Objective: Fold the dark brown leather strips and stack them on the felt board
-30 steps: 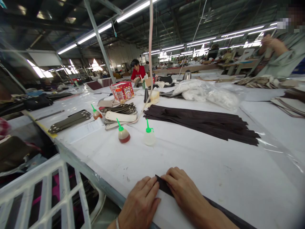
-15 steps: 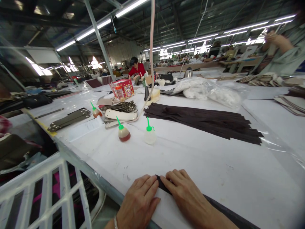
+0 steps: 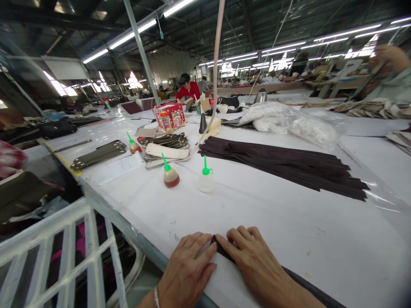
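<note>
A long dark strip (image 3: 222,250) lies along the front of the white table, running off toward the lower right. My left hand (image 3: 190,267) rests palm down at its near end, fingers stretched out and the index fingertip at the strip's tip. Across the strip lies my right hand (image 3: 252,261), its index finger pointing at the same end and the other fingers bent. The right thumb is hidden, and the palm covers part of the strip. Beyond the hands stand a green-capped bottle of clear liquid (image 3: 206,182) and another with reddish-brown liquid (image 3: 171,176).
A pile of dark strips (image 3: 282,164) spreads across the table's right half. Behind it lie clear plastic bags (image 3: 272,115). Olive and white straps (image 3: 167,149) are stacked at left, near a red box (image 3: 175,114). A white slatted crate (image 3: 77,261) stands beside the table edge. Co-workers are farther back.
The view has shifted slightly, so the table items appear a little farther right. My left fingers have drawn back a bit, showing more of the strip's end. Both hands stay at that end.
</note>
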A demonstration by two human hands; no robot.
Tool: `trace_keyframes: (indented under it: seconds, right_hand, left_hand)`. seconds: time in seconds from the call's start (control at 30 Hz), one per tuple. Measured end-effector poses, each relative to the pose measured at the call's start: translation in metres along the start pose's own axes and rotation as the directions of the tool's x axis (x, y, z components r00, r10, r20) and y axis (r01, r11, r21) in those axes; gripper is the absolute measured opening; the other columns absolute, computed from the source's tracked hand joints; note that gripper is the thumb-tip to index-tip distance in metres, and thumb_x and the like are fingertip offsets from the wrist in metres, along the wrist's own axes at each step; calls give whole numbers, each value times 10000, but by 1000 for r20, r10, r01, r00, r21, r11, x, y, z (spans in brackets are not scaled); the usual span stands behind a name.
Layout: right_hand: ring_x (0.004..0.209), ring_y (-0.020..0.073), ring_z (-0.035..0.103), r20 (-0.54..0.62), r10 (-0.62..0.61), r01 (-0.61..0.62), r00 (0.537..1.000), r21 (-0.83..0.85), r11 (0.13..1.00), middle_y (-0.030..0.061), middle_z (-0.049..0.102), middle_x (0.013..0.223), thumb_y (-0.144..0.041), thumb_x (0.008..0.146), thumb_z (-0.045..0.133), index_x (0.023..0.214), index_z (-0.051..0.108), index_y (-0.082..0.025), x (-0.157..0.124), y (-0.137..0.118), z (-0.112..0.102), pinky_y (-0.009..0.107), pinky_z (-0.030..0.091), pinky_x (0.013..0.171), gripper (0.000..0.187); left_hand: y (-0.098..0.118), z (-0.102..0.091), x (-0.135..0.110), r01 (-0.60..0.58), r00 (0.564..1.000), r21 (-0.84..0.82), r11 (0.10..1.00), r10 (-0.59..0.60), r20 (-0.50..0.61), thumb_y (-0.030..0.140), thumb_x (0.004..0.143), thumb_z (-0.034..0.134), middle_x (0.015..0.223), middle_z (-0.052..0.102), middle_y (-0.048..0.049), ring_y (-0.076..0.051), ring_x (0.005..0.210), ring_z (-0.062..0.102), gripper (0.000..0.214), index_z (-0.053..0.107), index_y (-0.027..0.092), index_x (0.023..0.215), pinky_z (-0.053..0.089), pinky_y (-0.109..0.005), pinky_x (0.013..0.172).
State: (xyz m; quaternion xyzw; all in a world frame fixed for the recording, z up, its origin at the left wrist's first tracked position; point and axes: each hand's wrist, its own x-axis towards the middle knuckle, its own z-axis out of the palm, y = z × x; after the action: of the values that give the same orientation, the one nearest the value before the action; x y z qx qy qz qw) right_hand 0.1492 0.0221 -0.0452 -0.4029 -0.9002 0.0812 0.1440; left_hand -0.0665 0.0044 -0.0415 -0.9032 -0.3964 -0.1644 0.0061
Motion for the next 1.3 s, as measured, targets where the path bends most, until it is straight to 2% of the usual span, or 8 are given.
trace_keyframes:
  seconds: [0.37,0.57,0.67,0.77,0.87,0.93,1.07,1.3]
  right_hand:
    - [870,212,447,-5,-16,16,1000,-15,1000,34,553,991,-79,873,558,1331,452,-258,2,0,-1,376,271,761,503]
    - [909,232,440,0,-12,12,1000,-63,998,43,551,1030,-58,873,529,1359,423,-269,4,-4,-1,396,266,792,540]
    - [901,234,443,-20,27,-28,999,-70,997,53,553,1031,-19,849,513,1375,391,-221,4,-5,-1,394,275,793,577]
    - [887,235,450,-53,59,-63,997,-84,994,66,558,1014,-8,841,515,1257,478,-157,3,-2,0,391,287,796,443]
    - [834,222,453,-50,32,-37,998,-92,995,42,552,931,-9,854,529,1008,554,-173,0,2,0,369,301,765,227]
    - [815,212,456,-34,-16,13,999,-97,995,28,545,908,-17,872,540,939,542,-179,-3,5,-2,352,313,754,175]
    - [787,193,470,35,-107,111,994,-122,986,18,541,888,-76,903,572,870,519,-167,-6,9,-13,331,341,737,111]
    - [775,194,476,60,-162,169,985,-151,974,17,535,871,-116,935,531,916,533,-173,-14,13,-27,343,341,726,60]
  left_hand:
    - [3,2,0,66,994,-78,995,-72,-77,213,926,479,1259,585,-39,-232,1126,536,324,554,226,1240,492,-436,963]
    - [3,2,-3,85,995,-59,995,-88,-37,191,904,506,1330,523,-68,-246,1188,490,368,530,228,1270,468,-449,992]
    - [2,-2,0,31,999,-37,999,-31,11,156,905,482,1410,451,-77,-253,1254,433,363,520,201,1263,446,-444,1015]
    - [-1,-8,8,-42,997,-51,998,45,61,125,928,426,1395,483,-58,-238,1254,437,311,533,185,1213,430,-429,1023]
    - [-3,-13,17,-76,991,-91,993,86,100,112,943,389,1301,571,-35,-227,1207,479,282,548,197,1160,424,-428,1003]
    - [-4,-14,21,-84,988,-120,989,98,119,113,948,384,1267,591,-38,-223,1187,487,263,551,196,1134,415,-423,992]
    - [-4,-14,23,-63,983,-170,983,90,157,81,934,379,1251,584,-57,-210,1142,485,249,557,185,1075,392,-408,980]
    - [1,-12,28,28,975,-206,978,18,220,36,884,406,1104,589,-42,-204,1037,493,490,416,219,1338,394,-400,919]
